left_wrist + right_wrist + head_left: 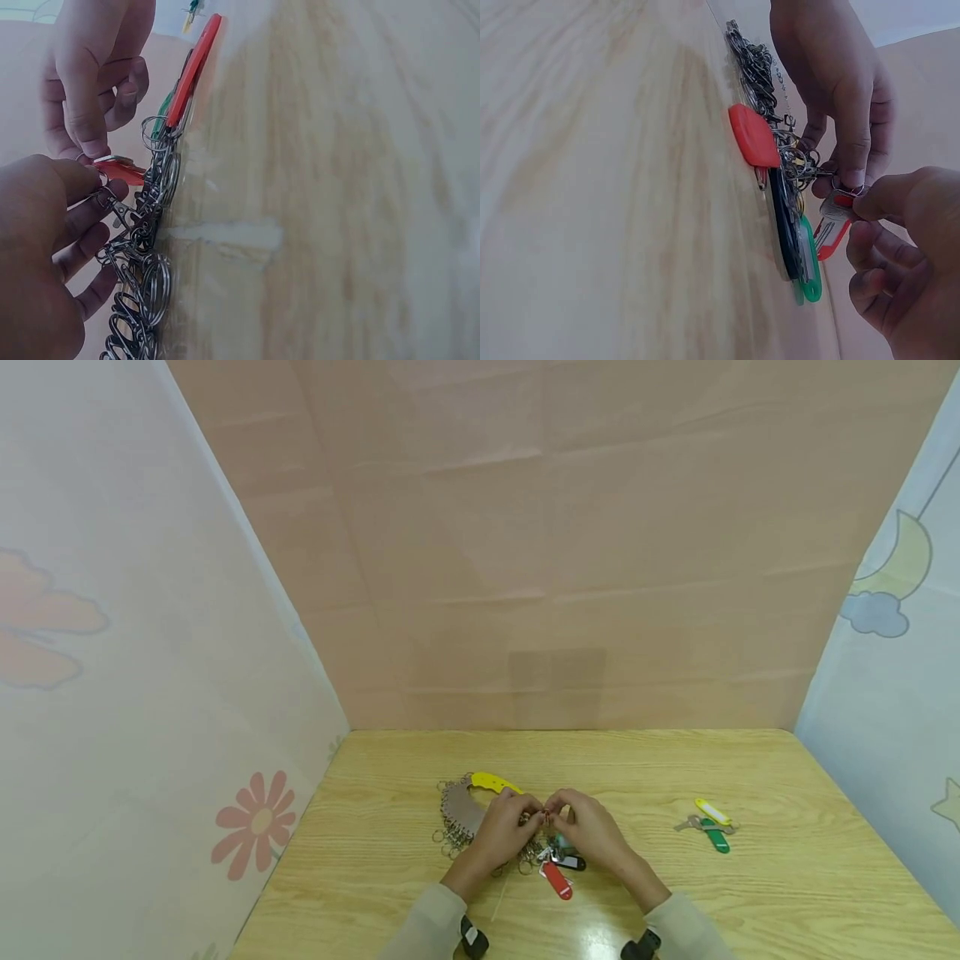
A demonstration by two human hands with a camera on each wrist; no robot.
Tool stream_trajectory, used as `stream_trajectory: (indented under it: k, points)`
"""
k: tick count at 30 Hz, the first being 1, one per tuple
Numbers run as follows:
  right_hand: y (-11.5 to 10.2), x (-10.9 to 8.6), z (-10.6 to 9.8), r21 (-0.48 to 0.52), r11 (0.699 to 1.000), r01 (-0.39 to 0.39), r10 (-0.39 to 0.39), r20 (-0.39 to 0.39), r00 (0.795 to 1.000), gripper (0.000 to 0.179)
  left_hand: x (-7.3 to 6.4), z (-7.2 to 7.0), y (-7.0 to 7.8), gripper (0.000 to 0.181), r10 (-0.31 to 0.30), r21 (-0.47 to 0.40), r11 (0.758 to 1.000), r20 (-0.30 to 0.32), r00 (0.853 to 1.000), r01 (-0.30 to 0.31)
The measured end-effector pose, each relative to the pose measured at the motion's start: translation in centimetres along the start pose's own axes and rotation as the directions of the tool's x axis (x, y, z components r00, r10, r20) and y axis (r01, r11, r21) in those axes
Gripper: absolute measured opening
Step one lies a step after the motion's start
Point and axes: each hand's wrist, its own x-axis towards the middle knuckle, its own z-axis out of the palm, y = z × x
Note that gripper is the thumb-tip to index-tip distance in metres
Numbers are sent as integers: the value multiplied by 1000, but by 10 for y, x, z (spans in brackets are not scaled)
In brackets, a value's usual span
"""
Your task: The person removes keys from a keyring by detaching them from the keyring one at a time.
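Note:
My left hand and right hand meet fingertip to fingertip over a flat grey curved key holder with a yellow handle and many small rings and clips along its edge. In the left wrist view, the left thumb and fingers pinch a metal ring above a snap clip. The right fingers pinch the same spot, where a key and a red-edged key tag hang, as the right wrist view shows. Another red key tag and a black key tag lie below the hands.
On the right of the wooden table lie a yellow key tag, a green key tag and keys. Another green key tag stands beside the black one. Covered walls close off the back and both sides.

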Motion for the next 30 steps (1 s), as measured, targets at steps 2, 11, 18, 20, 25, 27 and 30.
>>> stream_trajectory:
  k: [2, 11, 18, 20, 25, 27, 30]
  points:
    - [0, 0, 0, 2, 1000, -3, 3, -8, 1000, 14, 0, 0, 1, 12, -5, -8, 1000, 1, 1000, 5]
    - [-1, 1, 2, 32, 998, -46, 46, -3, 999, 11, -1, -2, 1, 12, -11, -27, 1000, 18, 1000, 12]
    - [3, 2, 3, 56, 998, -16, 16, 0, 1000, 15, -1, -2, 0, 14, -25, -67, 997, 29, 999, 27]
    - [3, 1, 3, 66, 997, -33, 34, 1, 999, 13, -1, -2, -1, 15, -24, -66, 997, 26, 999, 26]
    - [1, 1, 3, 67, 994, -87, 87, 12, 996, 5, -2, -2, -1, 15, -32, -61, 998, 29, 999, 34]
    - [1, 1, 3, 65, 993, -100, 99, 21, 995, 9, -2, -3, 1, 15, -36, -58, 998, 30, 999, 37]
    - [2, 2, 2, 71, 993, -99, 98, 24, 995, 7, -1, -4, 2, 13, -33, -54, 998, 30, 999, 34]
